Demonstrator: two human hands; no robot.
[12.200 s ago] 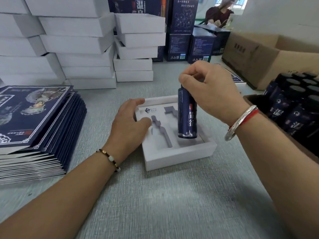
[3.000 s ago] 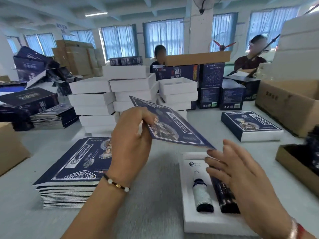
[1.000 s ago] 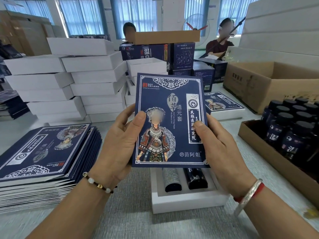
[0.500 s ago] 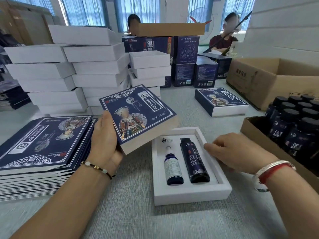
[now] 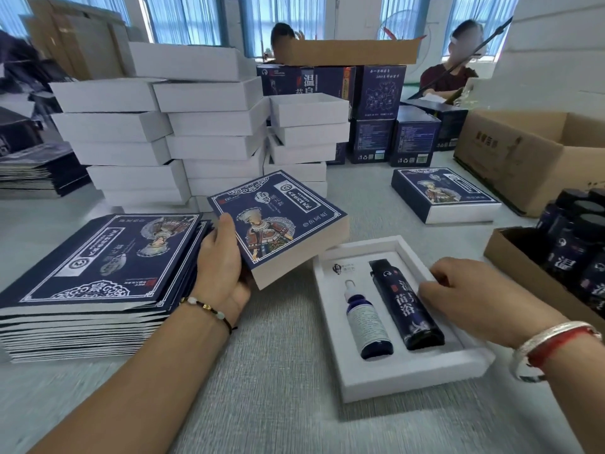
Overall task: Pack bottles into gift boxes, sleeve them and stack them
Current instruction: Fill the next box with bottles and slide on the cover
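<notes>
Grey table [image 5: 278, 404]: white gift box [image 5: 409, 378], open, holding a small dropper bottle [image 5: 366, 319] and a tall dark bottle [image 5: 406, 309] lying side by side. Right hand [image 5: 474, 296] rests on the box's right rim, fingertips touching the tall bottle. Left hand [image 5: 222, 273] grips an opened blue sleeve [image 5: 278, 224], held tilted above the table. Stack of flat sleeves [image 5: 91, 273] at left; stacked white boxes [image 5: 196, 126] behind; one sleeved box [image 5: 445, 198] beyond; carton of dark bottles [image 5: 573, 257] at right.

Packing workshop: stacked white boxes [image 5: 209, 126], cardboard cartons [image 5: 537, 155], seated workers [image 5: 448, 73].
</notes>
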